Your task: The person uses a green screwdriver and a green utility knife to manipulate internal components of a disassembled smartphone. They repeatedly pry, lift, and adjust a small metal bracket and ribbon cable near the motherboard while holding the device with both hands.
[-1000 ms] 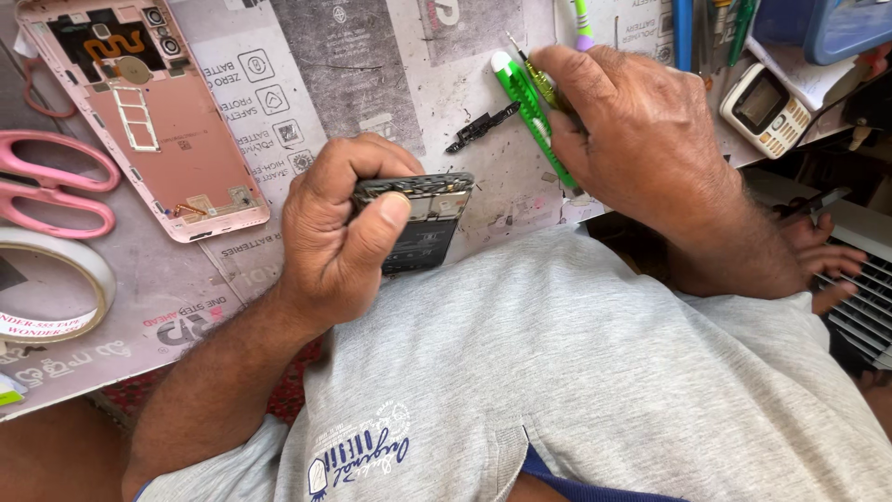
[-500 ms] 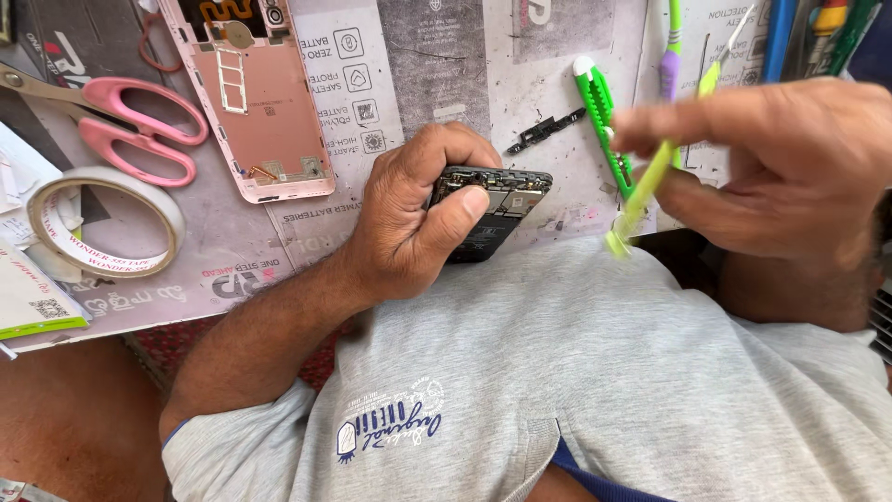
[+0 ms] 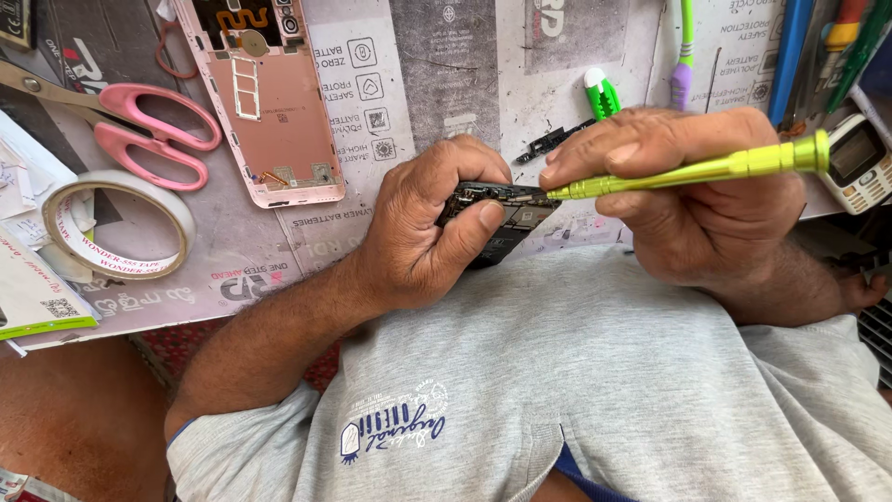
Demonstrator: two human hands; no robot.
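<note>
Here, dark opened phone (image 3: 506, 218), circuit board exposed, screwdriver (image 3: 688, 172) tip touching

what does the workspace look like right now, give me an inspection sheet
surface: work mat covered in printed paper, worn and stained
job's things: opened phone body held in the left hand; green screwdriver in the right hand, tip at the phone's top edge
clutter: pink back cover, pink scissors, tape roll, small black part, second green tool, small keypad phone
grippers: both hands closed on what they hold
cables: green and purple cable at top
surroundings: grey shirt below the hands; more tools at top right
</note>
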